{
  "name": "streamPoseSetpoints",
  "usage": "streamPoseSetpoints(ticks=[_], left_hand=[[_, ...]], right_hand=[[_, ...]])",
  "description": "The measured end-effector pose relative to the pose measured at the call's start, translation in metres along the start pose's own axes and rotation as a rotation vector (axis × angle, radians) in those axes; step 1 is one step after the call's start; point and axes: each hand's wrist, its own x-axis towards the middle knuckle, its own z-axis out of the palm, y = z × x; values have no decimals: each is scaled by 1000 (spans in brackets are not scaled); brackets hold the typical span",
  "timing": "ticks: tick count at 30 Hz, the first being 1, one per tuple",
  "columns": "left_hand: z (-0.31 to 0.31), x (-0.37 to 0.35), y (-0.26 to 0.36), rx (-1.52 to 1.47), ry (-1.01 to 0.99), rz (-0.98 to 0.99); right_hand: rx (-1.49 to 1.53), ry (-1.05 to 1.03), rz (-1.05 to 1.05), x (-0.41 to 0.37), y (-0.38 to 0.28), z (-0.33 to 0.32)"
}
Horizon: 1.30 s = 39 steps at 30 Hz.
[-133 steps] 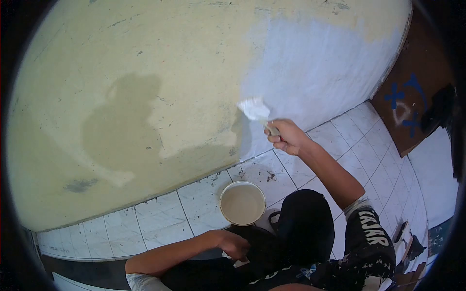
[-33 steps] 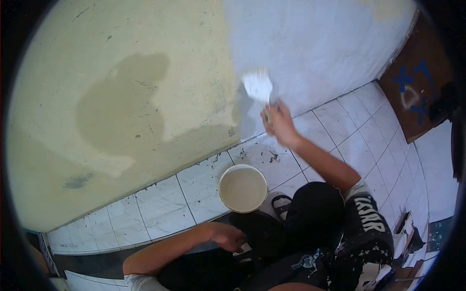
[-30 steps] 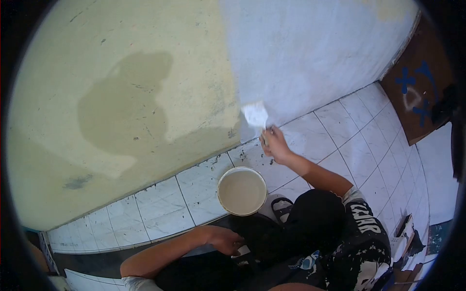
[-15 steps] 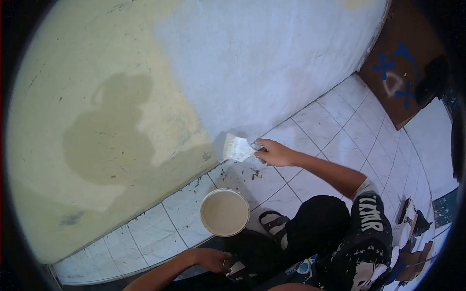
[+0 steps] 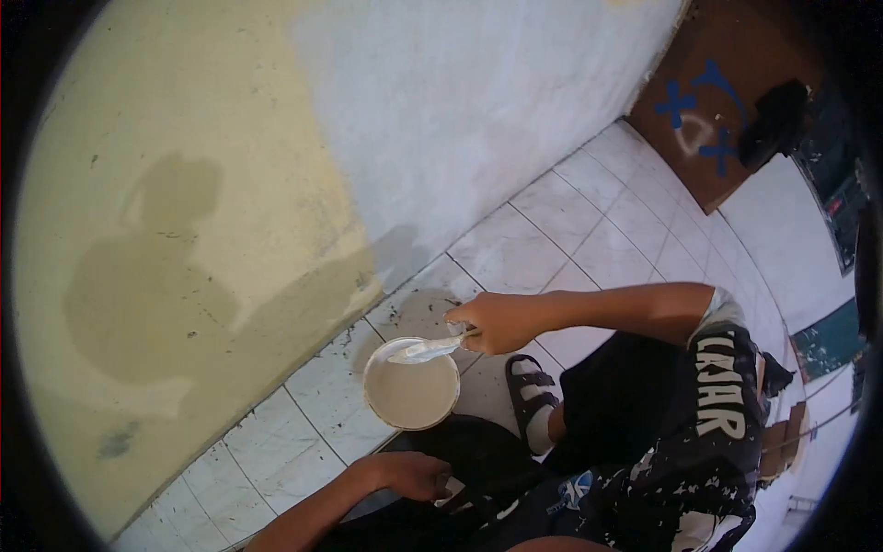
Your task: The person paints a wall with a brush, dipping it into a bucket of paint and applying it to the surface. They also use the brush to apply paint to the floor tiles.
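Observation:
My right hand is closed round the handle of a wide paintbrush. The brush is held over the upper part of a round bucket of pale paint, its whitened bristles pointing left; whether they touch the paint I cannot tell. My left hand rests just below the bucket near my lap, its fingers curled beside a small light-coloured thing that is too unclear to name. The bucket stands on the tiled floor close to the wall.
The wall is yellow at the left and pale white-blue at the right. White floor tiles with dark crumbs run along it. A brown board with blue marks stands at the upper right. My sandalled foot is right of the bucket.
My right hand has brought the brush from the base of the wall down and left to the bucket. The brush has turned edge-on. The view has shifted somewhat.

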Motion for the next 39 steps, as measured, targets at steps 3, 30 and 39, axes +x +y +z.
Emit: streamPoseSetpoints(ticks=[3,30,39], left_hand=[[-9,-15,0,15,65,-108],[52,41,-116,-977,1595,-124],[81,-20,-134,-917,1632,-224]], right_hand=[[40,72,75,-19,4,15],[-192,-44,112,57,-3,57],[-441,12,-229,113,-33,111]])
